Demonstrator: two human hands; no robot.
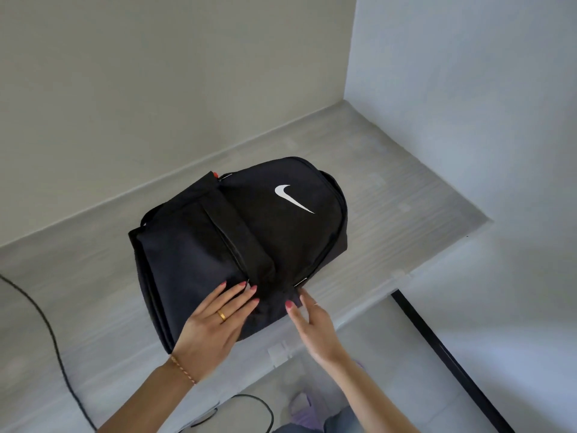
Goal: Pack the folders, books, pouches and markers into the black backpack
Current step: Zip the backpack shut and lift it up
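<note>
The black backpack [243,232] with a white swoosh logo lies flat on a grey table [390,189], its front facing up. My left hand [215,320] rests flat on its near edge, fingers straight and spread, a gold ring on one finger. My right hand [307,310] touches the fabric just right of it at the backpack's near corner, thumb and fingertips against the cloth; whether they pinch it is unclear. A small red-orange tip [214,174] shows at the backpack's far left edge. No folders, books, pouches or markers lie outside the backpack.
The table stands in a corner between two pale walls. A black cable [46,326] runs across the table's left side and down to the floor. A dark strip [437,348] runs along the floor at the right. Purple footwear [304,407] shows below.
</note>
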